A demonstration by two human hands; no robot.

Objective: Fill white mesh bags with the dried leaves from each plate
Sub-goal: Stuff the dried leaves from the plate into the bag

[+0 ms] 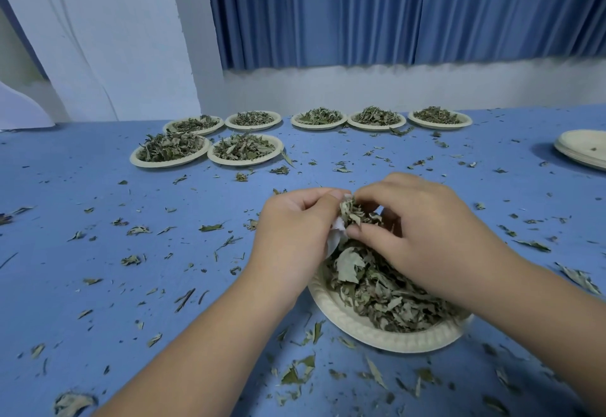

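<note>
In the centre, the left hand (295, 223) clutches a white mesh bag (337, 238) while the right hand (423, 229) pinches dried leaves (351, 211) at its mouth, just above a leaf-filled plate (377, 334) lower right. Seven more full plates (170, 164) line the upper middle.

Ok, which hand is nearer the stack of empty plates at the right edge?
Right. The right hand sits down-left of the stack of empty plates; the left hand, gripping the white mesh bag, is farther left.
</note>
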